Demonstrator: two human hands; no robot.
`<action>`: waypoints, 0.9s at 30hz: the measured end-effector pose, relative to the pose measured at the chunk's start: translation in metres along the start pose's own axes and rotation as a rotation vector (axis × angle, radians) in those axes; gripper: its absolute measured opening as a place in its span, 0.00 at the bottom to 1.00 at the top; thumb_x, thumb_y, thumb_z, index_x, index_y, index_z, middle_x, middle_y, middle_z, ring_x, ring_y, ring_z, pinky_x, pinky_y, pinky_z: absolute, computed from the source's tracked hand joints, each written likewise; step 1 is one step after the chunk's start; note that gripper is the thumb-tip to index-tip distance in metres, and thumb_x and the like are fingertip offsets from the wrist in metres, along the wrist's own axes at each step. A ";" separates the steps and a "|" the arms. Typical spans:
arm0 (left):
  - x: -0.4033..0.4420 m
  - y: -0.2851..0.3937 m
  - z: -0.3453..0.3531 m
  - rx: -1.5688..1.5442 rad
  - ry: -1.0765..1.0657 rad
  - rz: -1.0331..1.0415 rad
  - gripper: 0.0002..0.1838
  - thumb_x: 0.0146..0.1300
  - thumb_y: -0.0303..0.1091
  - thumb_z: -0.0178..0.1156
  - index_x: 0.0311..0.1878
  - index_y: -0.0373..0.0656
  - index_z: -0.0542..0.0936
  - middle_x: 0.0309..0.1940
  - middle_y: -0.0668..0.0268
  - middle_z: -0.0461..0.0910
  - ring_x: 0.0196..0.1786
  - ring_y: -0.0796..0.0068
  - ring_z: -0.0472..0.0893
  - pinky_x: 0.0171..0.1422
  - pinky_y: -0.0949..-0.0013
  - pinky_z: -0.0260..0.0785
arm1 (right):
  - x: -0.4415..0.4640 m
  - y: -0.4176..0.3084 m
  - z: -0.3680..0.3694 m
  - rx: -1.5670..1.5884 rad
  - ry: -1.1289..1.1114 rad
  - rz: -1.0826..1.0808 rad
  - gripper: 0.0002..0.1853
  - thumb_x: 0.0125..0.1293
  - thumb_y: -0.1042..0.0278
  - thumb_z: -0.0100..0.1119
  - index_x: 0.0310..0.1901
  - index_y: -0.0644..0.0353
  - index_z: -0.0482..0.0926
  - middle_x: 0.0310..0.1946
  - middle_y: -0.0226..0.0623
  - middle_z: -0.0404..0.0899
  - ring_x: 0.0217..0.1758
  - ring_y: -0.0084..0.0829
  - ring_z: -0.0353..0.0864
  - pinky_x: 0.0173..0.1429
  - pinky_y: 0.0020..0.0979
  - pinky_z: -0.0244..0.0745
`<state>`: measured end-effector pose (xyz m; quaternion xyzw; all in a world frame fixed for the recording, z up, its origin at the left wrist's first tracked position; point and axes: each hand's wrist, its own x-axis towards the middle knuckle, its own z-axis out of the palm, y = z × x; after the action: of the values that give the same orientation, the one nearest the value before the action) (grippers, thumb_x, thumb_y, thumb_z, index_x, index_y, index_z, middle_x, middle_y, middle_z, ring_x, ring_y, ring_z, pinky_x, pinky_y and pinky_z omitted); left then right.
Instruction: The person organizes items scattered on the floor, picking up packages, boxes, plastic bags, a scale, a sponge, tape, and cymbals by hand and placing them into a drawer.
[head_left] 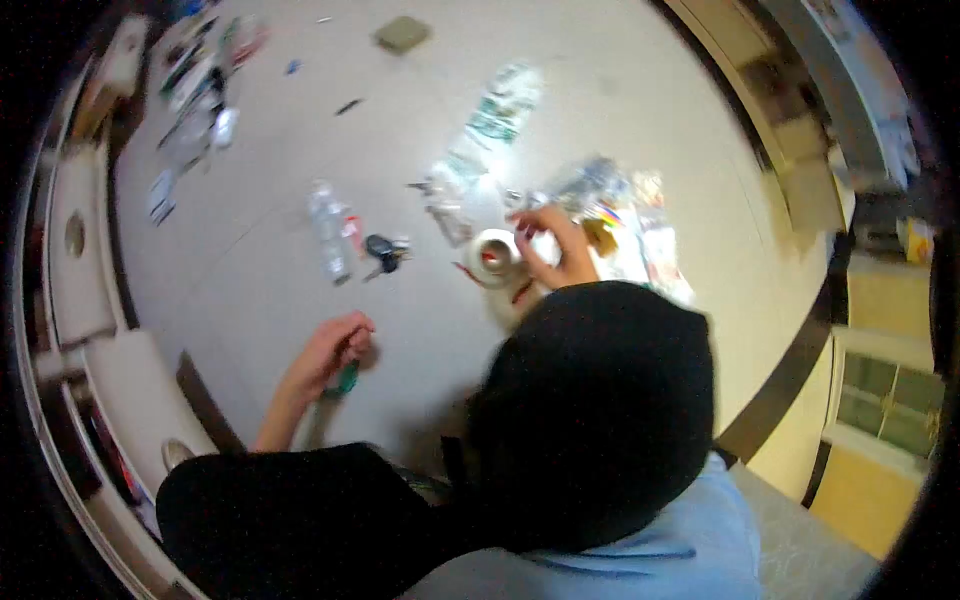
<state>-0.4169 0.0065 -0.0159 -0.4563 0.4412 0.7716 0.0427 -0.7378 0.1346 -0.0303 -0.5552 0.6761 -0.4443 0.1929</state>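
Observation:
My left hand (340, 345) is closed in a loose fist low over the pale floor. A small green object (348, 378) shows just under its fingers; its kind is hidden. My right hand (562, 250) is curved, thumb and fingers apart, beside a white roll (494, 256) with a hollow centre and reddish bits around it. Something white shows between thumb and fingers, too blurred to name. A clear plastic bottle (330, 232) lies left of the roll, near a bunch of keys (386, 254) and a small red item (353, 233).
Clear and printed plastic packets (650, 235) lie right of my right hand, with a brown-yellow tape roll (600, 237) among them. A green-white plastic strip (505, 103) stretches farther off. Mixed clutter (195, 95) lies far left, a beige square block (402, 35) at the back. Furniture lines both sides.

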 end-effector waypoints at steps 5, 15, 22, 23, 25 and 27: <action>0.058 -0.076 0.061 0.905 -0.172 0.188 0.13 0.68 0.42 0.51 0.42 0.42 0.76 0.33 0.68 0.76 0.41 0.71 0.77 0.47 0.69 0.68 | -0.143 0.030 -0.001 0.067 0.338 0.340 0.14 0.54 0.78 0.60 0.44 0.63 0.76 0.38 0.43 0.74 0.44 0.41 0.73 0.51 0.37 0.68; 0.082 0.037 0.214 0.346 -0.303 0.141 0.16 0.70 0.32 0.48 0.60 0.46 0.73 0.42 0.69 0.76 0.45 0.81 0.72 0.52 0.76 0.63 | -0.188 0.084 -0.087 -0.404 0.396 0.456 0.33 0.46 0.65 0.72 0.56 0.61 0.69 0.49 0.45 0.68 0.54 0.44 0.67 0.58 0.41 0.66; 0.165 -0.015 0.194 0.248 -0.226 0.329 0.15 0.69 0.27 0.49 0.58 0.44 0.73 0.42 0.67 0.77 0.41 0.82 0.73 0.49 0.80 0.63 | -0.161 0.073 -0.042 -0.486 0.156 0.497 0.47 0.39 0.61 0.71 0.66 0.51 0.64 0.66 0.50 0.57 0.67 0.56 0.55 0.71 0.48 0.54; 0.178 -0.033 0.187 0.215 -0.240 0.398 0.15 0.69 0.28 0.50 0.58 0.44 0.73 0.42 0.67 0.77 0.41 0.82 0.73 0.49 0.79 0.64 | -0.158 0.074 -0.038 -0.516 0.161 0.494 0.44 0.40 0.63 0.69 0.65 0.51 0.66 0.65 0.50 0.59 0.67 0.55 0.56 0.71 0.48 0.54; 0.154 -0.015 0.198 0.250 -0.180 0.335 0.16 0.69 0.28 0.51 0.59 0.43 0.71 0.43 0.65 0.77 0.41 0.80 0.75 0.48 0.79 0.66 | -0.156 0.077 -0.034 -0.583 0.148 0.477 0.40 0.41 0.68 0.63 0.64 0.50 0.69 0.63 0.50 0.62 0.66 0.54 0.57 0.71 0.47 0.54; 0.145 -0.018 0.199 0.196 -0.184 0.267 0.17 0.70 0.31 0.52 0.60 0.42 0.70 0.45 0.64 0.78 0.43 0.79 0.77 0.49 0.77 0.67 | -0.149 0.078 -0.038 -0.510 0.154 0.460 0.37 0.42 0.72 0.59 0.62 0.50 0.72 0.62 0.51 0.64 0.66 0.52 0.58 0.70 0.46 0.55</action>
<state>-0.6255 0.1116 -0.0964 -0.3146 0.5652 0.7622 0.0246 -0.7654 0.2857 -0.1081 -0.3838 0.8851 -0.2468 0.0917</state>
